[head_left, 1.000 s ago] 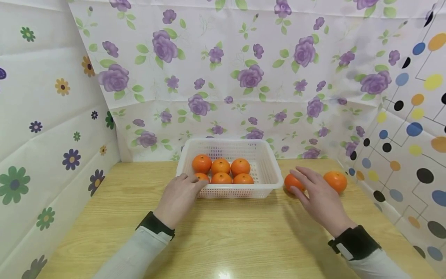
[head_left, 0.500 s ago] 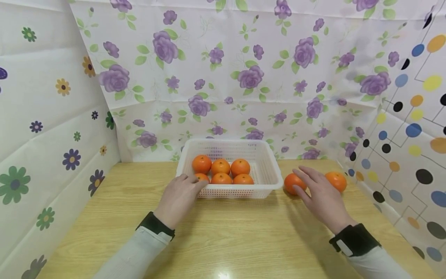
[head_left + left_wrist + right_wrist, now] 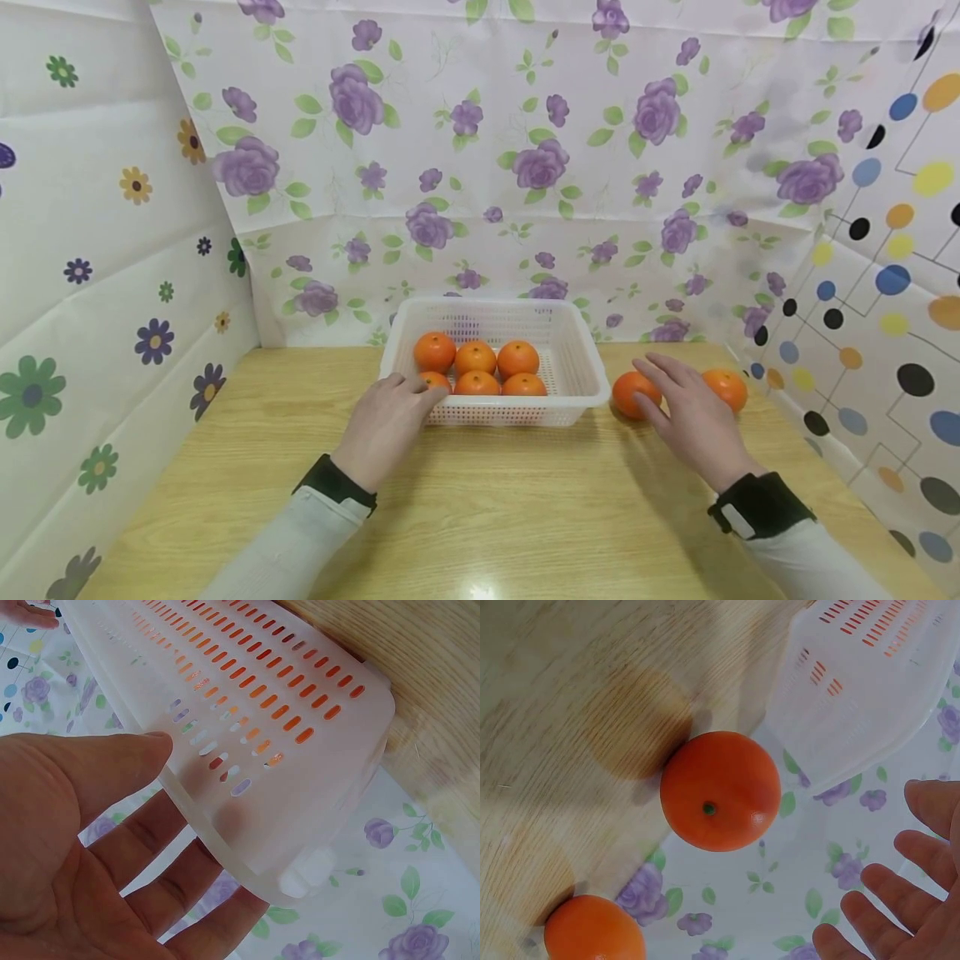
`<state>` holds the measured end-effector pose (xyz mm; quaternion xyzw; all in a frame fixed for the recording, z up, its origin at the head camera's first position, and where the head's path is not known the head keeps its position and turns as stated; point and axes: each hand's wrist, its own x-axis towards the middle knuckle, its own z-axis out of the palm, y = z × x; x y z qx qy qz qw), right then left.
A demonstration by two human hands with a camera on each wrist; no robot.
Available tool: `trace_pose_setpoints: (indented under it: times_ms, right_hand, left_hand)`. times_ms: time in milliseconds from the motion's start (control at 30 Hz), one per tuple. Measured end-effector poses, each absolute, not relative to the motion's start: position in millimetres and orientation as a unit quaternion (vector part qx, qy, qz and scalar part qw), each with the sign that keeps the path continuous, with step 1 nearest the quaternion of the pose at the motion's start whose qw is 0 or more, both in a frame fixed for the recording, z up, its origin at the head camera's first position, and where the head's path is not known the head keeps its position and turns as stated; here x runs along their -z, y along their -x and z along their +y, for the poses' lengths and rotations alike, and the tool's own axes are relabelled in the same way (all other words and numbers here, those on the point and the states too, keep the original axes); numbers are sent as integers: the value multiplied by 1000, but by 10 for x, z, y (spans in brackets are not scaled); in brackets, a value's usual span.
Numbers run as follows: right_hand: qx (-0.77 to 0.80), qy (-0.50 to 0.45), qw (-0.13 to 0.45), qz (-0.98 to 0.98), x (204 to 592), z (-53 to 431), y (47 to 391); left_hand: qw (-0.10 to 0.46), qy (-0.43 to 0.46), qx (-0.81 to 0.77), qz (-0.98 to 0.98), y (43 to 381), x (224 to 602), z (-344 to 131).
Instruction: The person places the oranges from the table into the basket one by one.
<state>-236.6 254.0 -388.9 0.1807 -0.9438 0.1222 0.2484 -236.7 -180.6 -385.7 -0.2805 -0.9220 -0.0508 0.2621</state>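
A white perforated plastic basket stands on the table with several oranges in two rows inside. My left hand grips its near left rim; the left wrist view shows the thumb on one side of the wall and the fingers on the other. To the right of the basket lies a loose orange, and another orange sits farther right, partly hidden by my right hand. That hand hovers beside the nearer orange, fingers spread and relaxed, holding nothing.
The wooden table reaches back to a wall sheet printed with purple roses. A flowered sheet closes the left side, and a dotted sheet the right. The basket's right part has bare floor showing.
My right hand has drifted slightly to the right, so more of the nearer loose orange shows. My left hand and the basket stay put.
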Motion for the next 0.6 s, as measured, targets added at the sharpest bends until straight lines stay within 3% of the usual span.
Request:
trace_pose_setpoints:
  times_ms: [600]
  right_hand:
    - [-126, -160, 216, -955, 3889, 2574, 2476]
  left_hand:
    - [254, 277, 53, -925, 2365, 3846, -1804]
